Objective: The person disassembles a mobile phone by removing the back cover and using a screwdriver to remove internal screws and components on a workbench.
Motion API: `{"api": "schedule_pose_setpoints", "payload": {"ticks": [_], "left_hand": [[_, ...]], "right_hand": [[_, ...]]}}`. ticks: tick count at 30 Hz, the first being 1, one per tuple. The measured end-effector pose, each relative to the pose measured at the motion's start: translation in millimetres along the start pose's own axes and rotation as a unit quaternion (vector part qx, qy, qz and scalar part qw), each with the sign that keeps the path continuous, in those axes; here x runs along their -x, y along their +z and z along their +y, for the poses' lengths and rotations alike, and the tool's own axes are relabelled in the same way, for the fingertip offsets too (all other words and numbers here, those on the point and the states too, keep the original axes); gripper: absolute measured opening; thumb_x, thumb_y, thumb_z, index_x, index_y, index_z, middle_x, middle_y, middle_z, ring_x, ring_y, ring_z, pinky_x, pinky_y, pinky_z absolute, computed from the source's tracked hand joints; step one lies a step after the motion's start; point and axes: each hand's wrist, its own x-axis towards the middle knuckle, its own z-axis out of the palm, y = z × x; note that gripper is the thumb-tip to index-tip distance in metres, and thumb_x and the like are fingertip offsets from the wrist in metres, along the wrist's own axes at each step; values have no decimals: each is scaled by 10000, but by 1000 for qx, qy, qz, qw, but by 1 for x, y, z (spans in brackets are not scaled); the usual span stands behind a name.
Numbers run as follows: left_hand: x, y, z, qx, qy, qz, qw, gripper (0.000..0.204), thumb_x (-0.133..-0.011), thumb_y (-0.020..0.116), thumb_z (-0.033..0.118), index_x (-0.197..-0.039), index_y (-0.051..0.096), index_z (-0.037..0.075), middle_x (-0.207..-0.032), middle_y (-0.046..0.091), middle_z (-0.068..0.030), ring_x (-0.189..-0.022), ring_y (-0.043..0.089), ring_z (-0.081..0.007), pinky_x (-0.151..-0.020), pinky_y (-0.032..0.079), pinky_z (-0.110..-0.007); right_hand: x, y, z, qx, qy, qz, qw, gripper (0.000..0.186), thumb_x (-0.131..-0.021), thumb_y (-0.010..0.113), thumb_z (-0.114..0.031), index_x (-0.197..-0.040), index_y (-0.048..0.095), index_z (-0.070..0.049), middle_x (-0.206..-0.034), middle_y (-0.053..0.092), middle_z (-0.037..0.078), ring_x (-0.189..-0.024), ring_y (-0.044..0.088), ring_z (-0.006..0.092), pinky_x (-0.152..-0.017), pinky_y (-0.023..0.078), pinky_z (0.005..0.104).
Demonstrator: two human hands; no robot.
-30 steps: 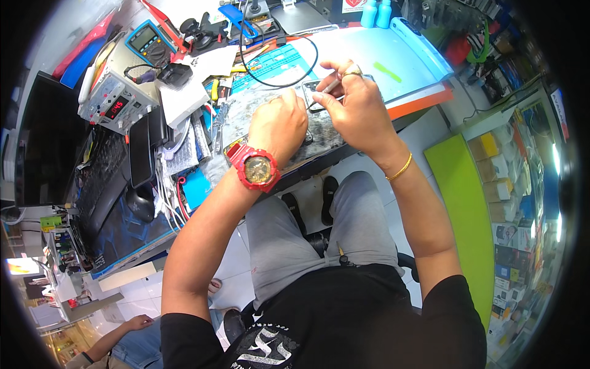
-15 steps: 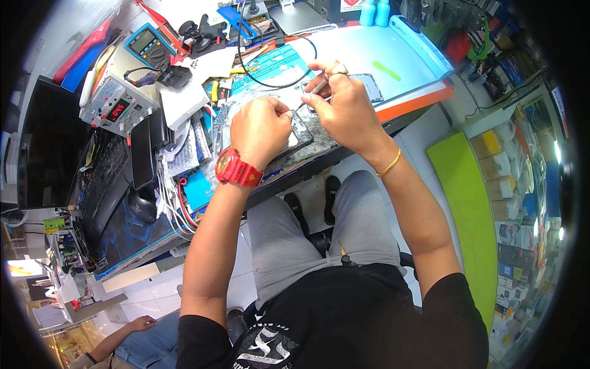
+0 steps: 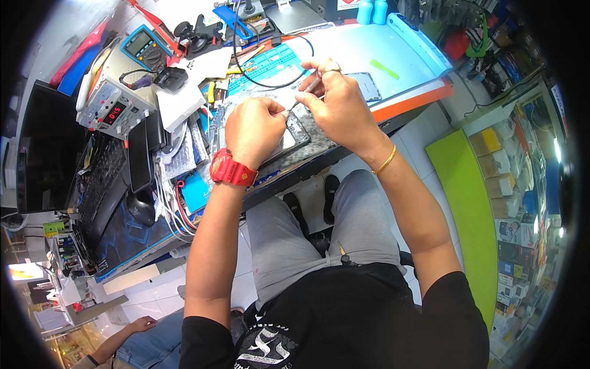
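An opened dark phone body lies at the bench's front edge, its upper left part covered by my hands. My left hand, a red watch at its wrist, is closed with thumb and forefinger pinched over the phone; whatever they grip is hidden. Between the fingers of my right hand is a slim pen-shaped tool, slanting down so that its thin tip comes close to the left fingertips. A second phone part, a pale panel with a dark rim, lies beyond the right hand.
A black cable loops over a blue parts tray. To the left stand a power supply, a multimeter and a keyboard. A light blue mat bears a green strip. Another person's hand shows at lower left.
The view has shifted slightly. The tool in my right hand tilts a little differently, its tip nearer the left fingertips. Both hands stay over the phone body.
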Motion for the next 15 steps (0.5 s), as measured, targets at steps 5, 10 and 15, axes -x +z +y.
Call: {"api": "schedule_pose_setpoints", "payload": {"ticks": [5, 10, 15], "left_hand": [[-1, -1, 3, -18, -3, -4, 1000, 206, -880, 794, 256, -954, 856, 74, -875, 797, -182, -829, 777, -343, -789, 593, -455], [-2, 1, -1, -45, 9, -1, 999, 232, -898, 798, 260, -989, 850, 54, -859, 804, -159, -769, 782, -278, -737, 582, -412], [1, 4, 2, -35, 12, 15, 999, 220, -894, 803, 244, -992, 849, 52, -854, 801, -159, -770, 779, -287, -742, 582, -419]], "right_hand": [[-3, -2, 1, 35, -11, -4, 999, 356, -939, 767, -24, -1245, 622, 86, -981, 756, 184, -819, 772, 233, -740, 614, 342], [-16, -1, -5, 175, -74, -20, 982, 319, -963, 761, -113, -1173, 654, 103, -945, 749, 206, -775, 758, 280, -702, 583, 375], [-31, -6, 2, 58, -21, -53, 997, 320, -948, 766, -106, -1168, 656, 98, -882, 737, 193, -786, 743, 252, -736, 579, 362]]}}
